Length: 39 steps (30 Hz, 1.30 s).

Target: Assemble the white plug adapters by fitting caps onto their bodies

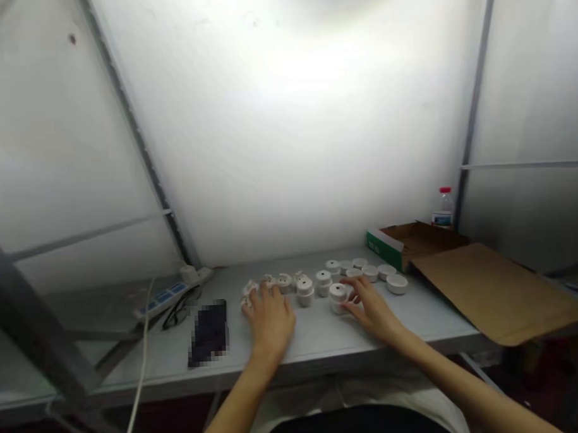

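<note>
Head view. Both hands were out over the grey table, centre of frame, among a scatter of small white caps.

Left hand lay palm down, fingers spread loosely over the left cluster of caps; fingertips touched or nearly touched them, nothing visibly gripped.

Right hand had thumb and fingers narrowed onto one cap, which sat on the table at centre. It looked held but not lifted.

Judged step: picking and sorting caps, one being taken by the right hand. The next move would call for a clean pinch without knocking its neighbours.

Containers: an open cardboard box, right of centre; contents could not be made out. A bottle stood behind it. Shallow white lids sat just left of the box.

Left side: power strip, glasses, dark pixelated item.
</note>
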{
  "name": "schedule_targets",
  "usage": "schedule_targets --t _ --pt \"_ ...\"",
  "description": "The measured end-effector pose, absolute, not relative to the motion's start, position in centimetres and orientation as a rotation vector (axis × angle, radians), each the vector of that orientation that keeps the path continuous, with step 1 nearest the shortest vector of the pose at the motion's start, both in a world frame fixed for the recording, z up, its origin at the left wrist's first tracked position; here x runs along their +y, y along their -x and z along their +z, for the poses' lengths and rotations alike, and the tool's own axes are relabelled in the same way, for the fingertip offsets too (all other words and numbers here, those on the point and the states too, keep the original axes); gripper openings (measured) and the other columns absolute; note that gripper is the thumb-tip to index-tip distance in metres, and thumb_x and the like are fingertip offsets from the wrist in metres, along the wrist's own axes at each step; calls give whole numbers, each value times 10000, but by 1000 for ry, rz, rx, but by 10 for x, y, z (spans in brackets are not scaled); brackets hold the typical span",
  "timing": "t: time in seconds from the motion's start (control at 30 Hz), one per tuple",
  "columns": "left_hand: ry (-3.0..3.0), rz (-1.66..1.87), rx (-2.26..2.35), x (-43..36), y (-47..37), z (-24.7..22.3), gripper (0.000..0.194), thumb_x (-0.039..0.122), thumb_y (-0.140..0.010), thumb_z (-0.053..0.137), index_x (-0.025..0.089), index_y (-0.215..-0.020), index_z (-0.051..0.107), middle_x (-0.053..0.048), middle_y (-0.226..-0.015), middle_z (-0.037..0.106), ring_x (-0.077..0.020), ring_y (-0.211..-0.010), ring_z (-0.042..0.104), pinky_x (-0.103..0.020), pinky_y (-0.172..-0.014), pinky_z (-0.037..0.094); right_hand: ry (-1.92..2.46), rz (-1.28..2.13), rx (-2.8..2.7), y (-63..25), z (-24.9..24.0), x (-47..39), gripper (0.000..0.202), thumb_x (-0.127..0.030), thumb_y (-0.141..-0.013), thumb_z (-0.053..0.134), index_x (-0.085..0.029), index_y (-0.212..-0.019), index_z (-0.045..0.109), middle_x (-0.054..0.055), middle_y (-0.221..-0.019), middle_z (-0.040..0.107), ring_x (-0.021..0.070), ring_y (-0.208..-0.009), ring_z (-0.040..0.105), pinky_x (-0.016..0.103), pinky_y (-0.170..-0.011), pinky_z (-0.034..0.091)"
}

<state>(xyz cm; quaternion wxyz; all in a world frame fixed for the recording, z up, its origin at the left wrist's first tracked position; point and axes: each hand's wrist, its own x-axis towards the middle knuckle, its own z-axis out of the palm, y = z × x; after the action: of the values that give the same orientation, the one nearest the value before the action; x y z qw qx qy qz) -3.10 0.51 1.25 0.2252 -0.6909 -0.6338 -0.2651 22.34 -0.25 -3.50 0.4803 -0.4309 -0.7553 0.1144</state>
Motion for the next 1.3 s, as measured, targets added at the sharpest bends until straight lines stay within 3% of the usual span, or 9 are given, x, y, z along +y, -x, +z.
schedule_targets --t 0.1,0.27,0.47,0.57,0.73,0.87,1.03,1.17,1.3 --pt "1933 -638 -1768 5 29 9 274 252 -977 542 125 -1176 682 -247 -1364 593 -414 -1125 581 -567 -913 497 1144 100 -1730 -227 -41 2 381 -399 -989 599 -248 -1334 541 156 -1294 553 338 -1158 616 546 -1013 524" --pt "2073 -623 -1707 4 18 3 245 222 -1006 500 130 -1171 657 -210 -1302 614 -358 -1105 590 -498 -925 510 1582 -253 -1620 -233 -46 4 474 -346 -976 529 -221 -1433 531 190 -1537 458 438 -1502 315 714 -1178 255" --pt "2347 -658 -1636 6 14 -4 189 187 -983 550 158 -1149 635 -150 -1204 635 -308 -1101 618 -415 -953 513 1928 -349 -1669 -242 -44 4 561 -320 -968 529 -187 -1512 498 228 -1615 388 451 -1559 202 734 -1187 176" --pt "2439 -691 -1595 9 14 -7 156 170 -977 549 172 -1104 639 -131 -1119 663 -305 -1079 630 -416 -953 507 2003 -323 -1719 -245 -47 4 563 -324 -970 537 -150 -1505 508 256 -1579 441 468 -1524 272 740 -1178 158" --pt "2614 -735 -1403 12 14 -7 138 157 -987 517 190 -1004 650 -107 -1031 693 -288 -1022 647 -393 -909 508 1918 -314 -1814 -247 -50 5 456 -276 -964 534 -149 -1400 578 229 -1393 600 407 -1402 441 630 -1176 232" --pt "2806 -724 -1143 9 12 -2 160 182 -994 518 200 -947 670 -93 -989 690 -273 -996 653 -375 -893 525 1814 -284 -1797 -246 -45 4 387 -241 -950 547 -199 -1328 614 185 -1312 621 375 -1276 516 555 -1078 357" --pt "2915 -890 -1059 11 13 -5 341 188 -1005 524 233 -1318 650 -106 -1302 672 -283 -1206 638 -438 -1069 521 1791 -403 -1690 -242 -46 1 423 -242 -936 575 -206 -1357 595 206 -1475 507 441 -1416 377 637 -1103 320" --pt "2876 -1019 -1141 16 15 -10 370 201 -988 550 234 -1341 657 -122 -1474 590 -307 -1339 585 -488 -1157 478 1786 -331 -1738 -246 -54 4 428 -151 -921 557 -179 -1347 592 227 -1353 571 416 -1249 524 558 -997 447" --pt "2895 -1000 -1150 16 15 -7 280 191 -948 586 227 -1203 698 -114 -1273 674 -289 -1166 652 -458 -1056 534 1558 -179 -1836 -252 -56 7 402 -54 -926 449 -167 -1281 598 180 -1183 603 324 -1082 601 455 -945 513"
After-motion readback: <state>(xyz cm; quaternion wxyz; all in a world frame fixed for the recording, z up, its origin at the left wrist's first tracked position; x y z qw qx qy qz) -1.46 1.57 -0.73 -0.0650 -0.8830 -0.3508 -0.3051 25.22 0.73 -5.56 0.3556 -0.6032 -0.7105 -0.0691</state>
